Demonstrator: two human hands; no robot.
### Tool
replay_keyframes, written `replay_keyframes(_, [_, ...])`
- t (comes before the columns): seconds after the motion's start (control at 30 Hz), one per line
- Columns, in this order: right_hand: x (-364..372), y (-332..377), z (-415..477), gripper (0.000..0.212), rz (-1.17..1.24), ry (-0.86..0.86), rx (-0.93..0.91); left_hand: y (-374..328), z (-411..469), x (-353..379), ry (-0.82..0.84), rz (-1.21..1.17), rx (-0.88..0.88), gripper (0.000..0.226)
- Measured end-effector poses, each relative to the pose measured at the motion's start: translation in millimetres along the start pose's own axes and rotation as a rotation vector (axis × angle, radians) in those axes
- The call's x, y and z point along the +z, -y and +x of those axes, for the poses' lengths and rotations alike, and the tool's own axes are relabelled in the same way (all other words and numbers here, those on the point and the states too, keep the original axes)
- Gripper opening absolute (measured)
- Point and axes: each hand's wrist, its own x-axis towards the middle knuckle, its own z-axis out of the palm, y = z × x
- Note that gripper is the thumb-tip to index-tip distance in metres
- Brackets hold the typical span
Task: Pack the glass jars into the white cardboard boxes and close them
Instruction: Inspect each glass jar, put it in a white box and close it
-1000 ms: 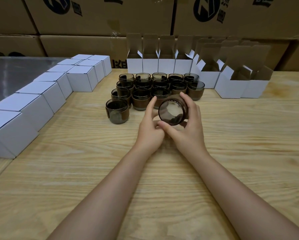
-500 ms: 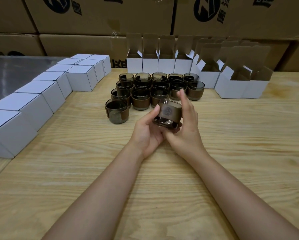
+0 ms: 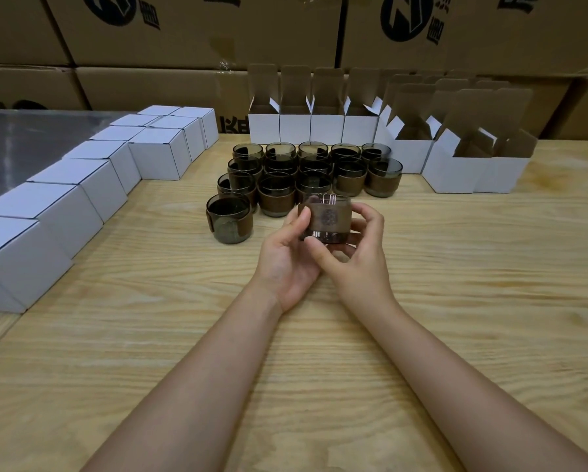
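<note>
head view shows the left hand (image 3: 287, 264) and right hand (image 3: 357, 267), fingers (image 3: 370, 218) curled round one sleeved glass jar (image 3: 326, 218) over the bench (image 3: 319, 369), closed white boxes (image 3: 64, 206) lined up left, many jars (image 3: 275, 195) and open boxes (image 3: 456, 168) beyond not yet packed

Upright brown-banded glass jar (image 3: 326, 218), aloft
</note>
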Motion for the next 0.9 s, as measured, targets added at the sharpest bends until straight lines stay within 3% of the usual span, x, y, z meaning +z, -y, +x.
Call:
replay_keyframes(0.1, [0,0,0,0.065,0.082,0.010,0.020,0,1,-3,0.031,0.026,0.019,0.063])
replay_keyframes(0.47, [-2,1,3,0.053,0.265,0.051,0.067,6,9,-10,-0.001,0.148,-0.017,0.066])
replay_keyframes(0.6, [-1,-1,4,0.050,0.234,0.068,0.067,6,11,-12,-0.005,0.186,0.017,0.049])
replay_keyframes(0.9, [-2,3,0,0.081,0.087,-0.017,0.017,7,6,-7,0.023,0.300,0.045,0.067])
